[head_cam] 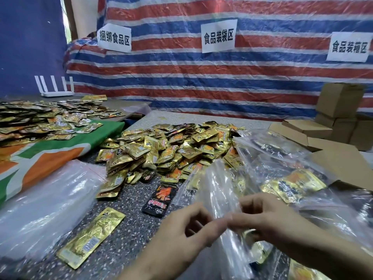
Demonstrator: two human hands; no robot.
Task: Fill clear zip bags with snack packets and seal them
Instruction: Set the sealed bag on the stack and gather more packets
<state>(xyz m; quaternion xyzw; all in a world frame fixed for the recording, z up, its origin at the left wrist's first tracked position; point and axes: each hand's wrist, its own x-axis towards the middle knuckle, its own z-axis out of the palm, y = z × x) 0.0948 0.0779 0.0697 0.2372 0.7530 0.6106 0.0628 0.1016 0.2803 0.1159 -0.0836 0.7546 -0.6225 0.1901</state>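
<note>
pinching a clear zip bag [218, 190] at its near edge with both hands, with fingertips nearly touching. left hand [187, 225] curled, thumb and forefinger nipping the film; right hand [268, 217] curled likewise, gripping the same edge from the other side. rising up and away from that grip, long axis aimed at the heap of snack packets [171, 146] straight ahead on the table [129, 235]. too blurred to judge mouth parted or closed, empty or part filled. nearest loose stock off to the left: a black packet [159, 199] just beyond the left hand, a gold packet [90, 239] farther left and nearer the body. likely a left-hand reach, then, with the right keeping hold. filled bags [292, 178] heaped to the right.
</note>
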